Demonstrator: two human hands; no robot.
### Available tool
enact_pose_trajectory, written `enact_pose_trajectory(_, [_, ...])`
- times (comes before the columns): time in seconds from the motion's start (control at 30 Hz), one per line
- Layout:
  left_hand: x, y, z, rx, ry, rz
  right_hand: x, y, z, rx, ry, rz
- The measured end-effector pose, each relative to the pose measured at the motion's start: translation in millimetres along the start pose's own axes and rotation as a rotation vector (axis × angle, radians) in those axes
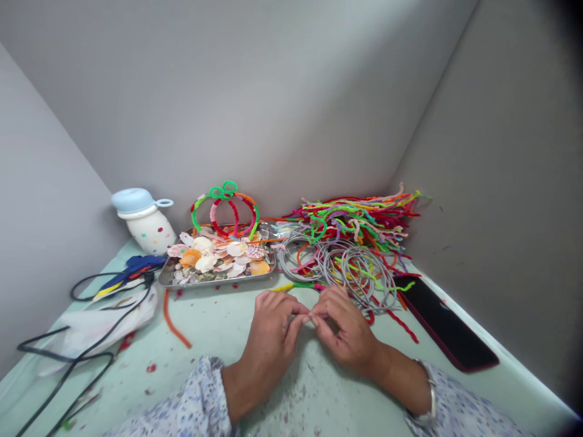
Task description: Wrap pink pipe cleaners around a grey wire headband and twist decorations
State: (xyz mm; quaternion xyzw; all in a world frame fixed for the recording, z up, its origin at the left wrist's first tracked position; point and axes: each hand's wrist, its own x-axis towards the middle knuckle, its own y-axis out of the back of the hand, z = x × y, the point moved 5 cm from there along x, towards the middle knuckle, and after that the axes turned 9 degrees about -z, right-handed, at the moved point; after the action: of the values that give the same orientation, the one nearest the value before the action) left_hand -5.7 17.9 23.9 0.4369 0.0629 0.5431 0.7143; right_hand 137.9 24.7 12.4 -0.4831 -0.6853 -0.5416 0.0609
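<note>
Between my hands, a hoop wrapped in yellow, green and pink pipe cleaner [303,285] shows its far side just beyond my knuckles. Its near side is hidden by my fingers. My left hand [277,325] is closed in a pinch, thumb against forefinger. Facing it, my right hand [344,328] pinches too, and the fingertips of both hands meet. The small bit at the fingertips is too hidden to make out. Right behind my right hand lie several bare grey wire rings [357,270] with loose pipe cleaners among them.
A metal tray [218,282] of seashells [204,255] stands behind, with a pipe-cleaner crown [234,209] on it. A pipe-cleaner heap [359,215] lies back right, a phone [449,325] at right. At left are a white bottle [148,227], blue-handled tool [136,267], plastic bag [113,315] and black cable [73,361].
</note>
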Motion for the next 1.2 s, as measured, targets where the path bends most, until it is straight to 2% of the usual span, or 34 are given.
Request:
enact_pose_trajectory(0.77, [2.8, -3.4, -1.0, -0.031, 0.111, -0.138, 0.2, 1.5, -2.6, 0.008, 0.022, -0.026])
enact_pose_trajectory(0.97, [5.9, -2.8, -2.7, -0.025, 0.104, -0.185, 0.6, 1.4, -2.2, -0.003, 0.019, -0.025])
enact_pose_trajectory(1.2, [5.7, -1.8, -0.8, -0.014, 0.064, -0.166, 0.9, 1.9, -1.3, 0.001, 0.014, -0.013])
